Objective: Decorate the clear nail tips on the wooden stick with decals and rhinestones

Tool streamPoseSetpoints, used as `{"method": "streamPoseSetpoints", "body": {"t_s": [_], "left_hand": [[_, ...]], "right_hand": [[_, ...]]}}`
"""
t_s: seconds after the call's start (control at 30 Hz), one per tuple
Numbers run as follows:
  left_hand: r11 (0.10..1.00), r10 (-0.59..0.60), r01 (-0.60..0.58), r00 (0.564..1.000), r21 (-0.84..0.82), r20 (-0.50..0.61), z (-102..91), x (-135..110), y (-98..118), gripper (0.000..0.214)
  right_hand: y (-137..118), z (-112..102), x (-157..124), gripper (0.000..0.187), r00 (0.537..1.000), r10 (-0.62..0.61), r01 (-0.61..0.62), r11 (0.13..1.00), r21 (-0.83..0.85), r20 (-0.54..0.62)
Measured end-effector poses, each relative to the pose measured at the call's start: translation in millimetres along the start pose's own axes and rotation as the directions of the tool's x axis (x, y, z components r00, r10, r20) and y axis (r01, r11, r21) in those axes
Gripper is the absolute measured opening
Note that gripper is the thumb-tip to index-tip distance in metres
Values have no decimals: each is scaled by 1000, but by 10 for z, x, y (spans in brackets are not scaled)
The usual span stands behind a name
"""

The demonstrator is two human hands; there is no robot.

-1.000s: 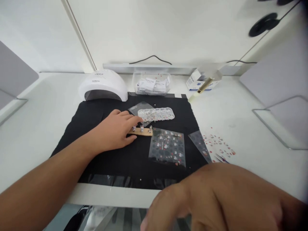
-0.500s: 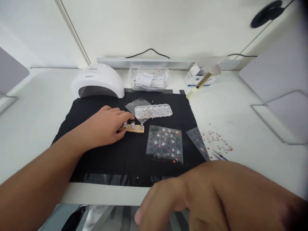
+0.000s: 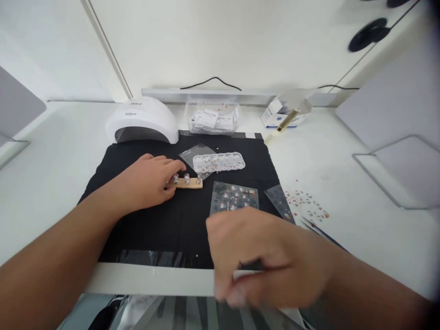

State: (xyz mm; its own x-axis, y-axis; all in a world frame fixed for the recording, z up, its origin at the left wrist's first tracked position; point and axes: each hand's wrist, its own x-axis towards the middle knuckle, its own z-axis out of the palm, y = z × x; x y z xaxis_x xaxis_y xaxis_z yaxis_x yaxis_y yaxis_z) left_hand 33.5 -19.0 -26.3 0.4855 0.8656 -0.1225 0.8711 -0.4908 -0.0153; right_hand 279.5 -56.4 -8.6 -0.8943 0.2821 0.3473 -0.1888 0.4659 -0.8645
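On the black mat [image 3: 161,229], my left hand [image 3: 147,179] is closed around the left end of a small wooden strip [image 3: 192,183]. Several little decorated pieces, clear and reddish, stand in a row on the strip; one is a shiny piece [image 3: 186,178]. My right hand [image 3: 261,256] hangs over the front edge of the mat, blurred, thumb and fingertips pinched together. I cannot make out anything between them. It partly covers a clear sticker sheet [image 3: 233,195] with white cartoon figures. Behind the strip lies a clear compartment case [image 3: 219,162] of small gems.
A white nail lamp [image 3: 142,117] stands back left. Beside it is a clear tub [image 3: 213,119] of packets. A white box [image 3: 285,112] is at back right. Tweezers [image 3: 318,229] and loose stickers [image 3: 305,204] lie right of the mat, by another clear sheet [image 3: 279,201].
My right hand has swung up and inward from the lower edge, now pinched and covering part of the sticker sheet. My left hand keeps its hold on the wooden strip.
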Motion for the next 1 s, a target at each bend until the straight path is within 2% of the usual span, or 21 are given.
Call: {"method": "streamPoseSetpoints", "body": {"t_s": [0.03, 0.1, 0.2, 0.27, 0.37, 0.57, 0.8, 0.9, 1.0], "left_hand": [[1000, -15, 15, 1000, -2, 7, -5, -5, -7, 37], [999, -38, 38, 999, -2, 28, -13, -22, -29, 35], [997, -72, 71, 996, 9, 60, -20, -54, -71, 31], [994, -106, 105, 992, 17, 71, -28, -74, -96, 28], [992, -126, 125, 988, 14, 91, -46, -92, -121, 24], [993, -116, 117, 987, 4, 111, -71, -90, -156, 18], [981, -193, 191, 973, 33, 127, -97, -99, -220, 20], [973, -229, 226, 964, 38, 133, -120, -125, -267, 21], [965, -264, 261, 954, 36, 140, -151, -146, -302, 21]], "right_hand": [[77, -2, 3, 13, 997, 28, -24, 998, 56, -70], [228, -27, -7, 11, 966, 186, -183, 982, 39, -180], [398, -97, -41, 21, 847, 372, -359, 927, 107, -380], [467, -139, -60, 30, 777, 425, -421, 899, 119, -465], [527, -171, -63, 36, 736, 458, -479, 873, 95, -499], [569, -159, -35, 41, 735, 449, -501, 865, 40, -508], [524, -93, -32, 43, 773, 460, -536, 842, -62, -436], [502, -72, -19, 42, 801, 429, -539, 820, -191, -418], [504, -71, -17, 39, 851, 368, -505, 771, -389, -376]]}}
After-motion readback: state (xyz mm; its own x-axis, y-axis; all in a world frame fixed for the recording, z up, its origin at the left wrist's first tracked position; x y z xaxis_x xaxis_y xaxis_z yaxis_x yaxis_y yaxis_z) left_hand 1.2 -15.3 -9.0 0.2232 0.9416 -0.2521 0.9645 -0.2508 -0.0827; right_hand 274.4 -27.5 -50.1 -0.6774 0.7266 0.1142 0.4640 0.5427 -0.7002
